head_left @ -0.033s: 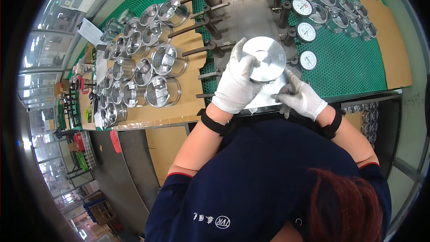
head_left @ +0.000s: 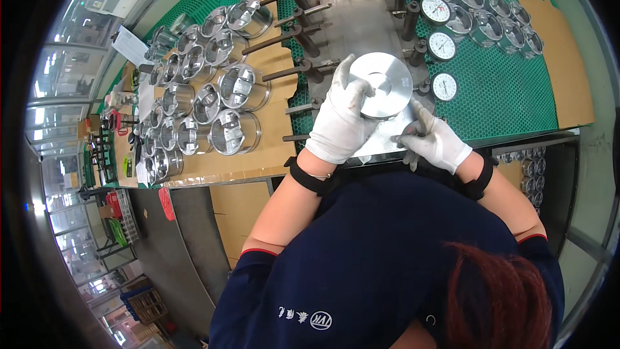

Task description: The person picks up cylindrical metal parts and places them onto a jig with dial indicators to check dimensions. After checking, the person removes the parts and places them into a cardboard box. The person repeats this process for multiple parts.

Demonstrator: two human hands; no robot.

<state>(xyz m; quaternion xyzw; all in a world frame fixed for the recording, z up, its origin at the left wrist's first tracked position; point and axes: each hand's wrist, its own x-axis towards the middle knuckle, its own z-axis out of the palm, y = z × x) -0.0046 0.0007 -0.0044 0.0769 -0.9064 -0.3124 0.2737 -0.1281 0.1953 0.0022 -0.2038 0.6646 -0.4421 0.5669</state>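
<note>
A silver piston [head_left: 395, 94] sits over the near part of a steel gauge plate [head_left: 361, 16], its round, stepped crown facing up. My left hand [head_left: 344, 113], in a white glove, grips the piston's left side, with fingers along its edge and the thumb over the crown. My right hand [head_left: 436, 139], gloved with greyed fingertips, is just below and right of the piston. Its fingers are apart, one reaching up beside the rim; whether it touches the piston I cannot tell. The piston's underside is hidden.
Dial gauges [head_left: 442, 46] on posts line the plate's right side; rods on posts [head_left: 309, 42] line its left. Several pistons [head_left: 236, 132] stand on cardboard [head_left: 271, 148] at left. More pistons [head_left: 485, 29] are on the green mat [head_left: 510, 103] at right.
</note>
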